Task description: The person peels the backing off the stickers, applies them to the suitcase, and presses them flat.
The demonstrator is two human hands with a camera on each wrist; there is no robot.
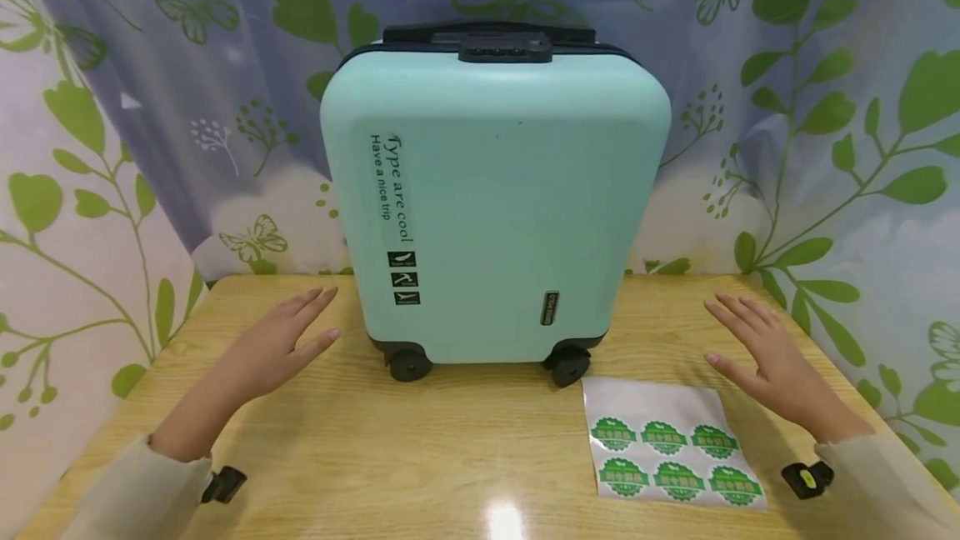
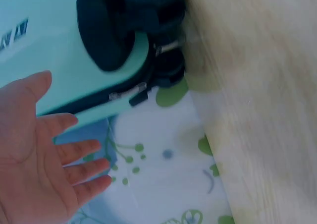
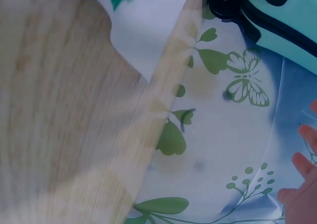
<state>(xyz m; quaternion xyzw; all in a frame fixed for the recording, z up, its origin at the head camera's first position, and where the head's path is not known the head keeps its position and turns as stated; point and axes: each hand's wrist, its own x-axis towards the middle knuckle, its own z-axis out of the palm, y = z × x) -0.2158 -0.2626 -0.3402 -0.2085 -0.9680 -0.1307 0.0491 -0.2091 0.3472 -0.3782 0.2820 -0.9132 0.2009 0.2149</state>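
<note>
A mint-green suitcase [image 1: 480,215] stands upright on its black wheels in the middle of the table, its printed front toward me. My left hand [image 1: 281,344] hovers to its left with fingers extended, touching nothing; the left wrist view shows that palm and spread fingers [image 2: 81,172] beside the suitcase's wheel end. To the right of the suitcase my right hand [image 1: 772,361] is held in the air, fingers straight and holding nothing. Below and left of that hand lies a white sheet of round green stickers [image 1: 652,402]. Only some fingertips of the right hand [image 3: 302,184] show in the right wrist view.
The wooden table [image 1: 375,457] ends at a curtain [image 1: 247,90] printed with leaves and butterflies, which hangs close behind the suitcase and along both sides. A black combination lock [image 1: 505,48] and carry handle [image 1: 480,27] sit at the suitcase's top.
</note>
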